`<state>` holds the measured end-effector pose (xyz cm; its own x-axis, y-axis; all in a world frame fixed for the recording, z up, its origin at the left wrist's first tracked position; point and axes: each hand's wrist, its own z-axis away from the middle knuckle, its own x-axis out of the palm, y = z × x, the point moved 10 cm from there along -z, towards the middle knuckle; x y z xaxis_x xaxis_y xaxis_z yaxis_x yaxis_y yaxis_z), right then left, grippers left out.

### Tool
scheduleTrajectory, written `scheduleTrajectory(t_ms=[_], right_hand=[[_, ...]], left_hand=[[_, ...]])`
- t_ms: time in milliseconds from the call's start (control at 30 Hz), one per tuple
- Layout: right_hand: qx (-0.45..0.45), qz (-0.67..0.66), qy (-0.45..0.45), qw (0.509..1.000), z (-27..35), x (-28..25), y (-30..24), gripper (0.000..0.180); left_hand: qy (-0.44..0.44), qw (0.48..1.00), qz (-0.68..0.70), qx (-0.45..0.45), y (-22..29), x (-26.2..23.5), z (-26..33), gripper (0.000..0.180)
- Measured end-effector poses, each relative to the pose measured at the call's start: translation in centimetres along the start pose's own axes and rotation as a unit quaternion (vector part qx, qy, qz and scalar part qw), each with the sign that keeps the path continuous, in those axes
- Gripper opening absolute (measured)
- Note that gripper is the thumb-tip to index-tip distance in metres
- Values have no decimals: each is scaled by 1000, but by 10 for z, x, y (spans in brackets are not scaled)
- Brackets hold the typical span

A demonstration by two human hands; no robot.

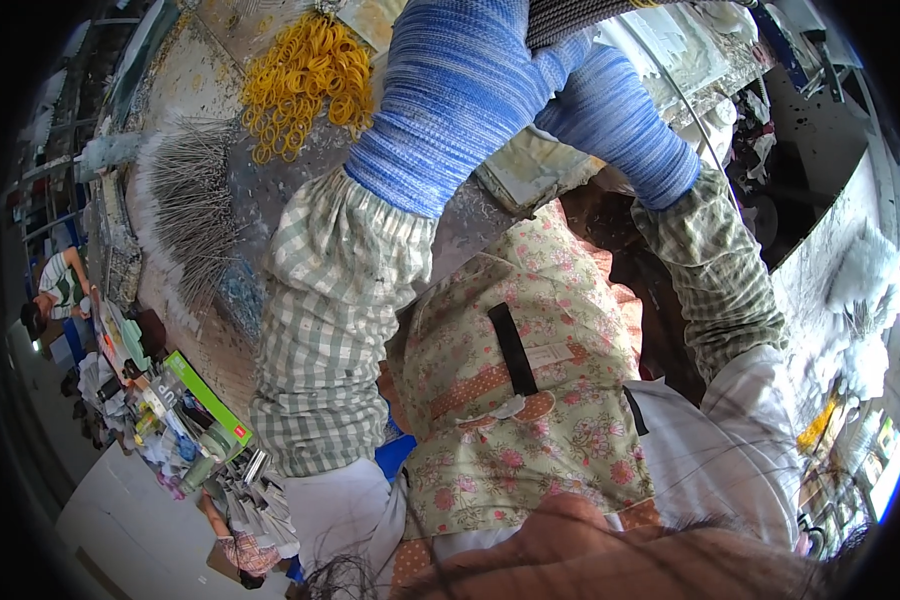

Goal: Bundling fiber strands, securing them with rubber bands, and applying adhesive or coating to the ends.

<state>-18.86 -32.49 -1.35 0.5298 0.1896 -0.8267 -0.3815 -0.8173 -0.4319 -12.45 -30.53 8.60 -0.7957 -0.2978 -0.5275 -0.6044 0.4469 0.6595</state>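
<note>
My left hand, in a blue knitted glove, is closed at the top edge around a bundle of dark grey twisted wire stems. A bit of yellow band shows on the bundle near its right part. My right hand, gloved alike, comes up from the right just below the bundle and meets the left thumb. Its fingers are mostly hidden behind the left glove. To the left, a heap of yellow rubber bands lies on the worn tabletop. Beyond it spreads a pile of wire-stemmed brushes with white bristles.
A thin metal rod runs beside my right wrist. Pale, grimy slabs lie below my hands. White bristly bundles sit at far right. A cluttered stand with a green box is at lower left; two people work farther off.
</note>
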Motion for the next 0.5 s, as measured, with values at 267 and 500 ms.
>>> scheduleTrajectory(t_ms=[267,500], right_hand=[[65,17,-100,993,-1,3,3,31],[64,6,-70,995,-5,-8,-2,31]], left_hand=[[-19,999,23,-37,-5,2,0,40],[5,1000,5,-10,-7,-2,2,39]])
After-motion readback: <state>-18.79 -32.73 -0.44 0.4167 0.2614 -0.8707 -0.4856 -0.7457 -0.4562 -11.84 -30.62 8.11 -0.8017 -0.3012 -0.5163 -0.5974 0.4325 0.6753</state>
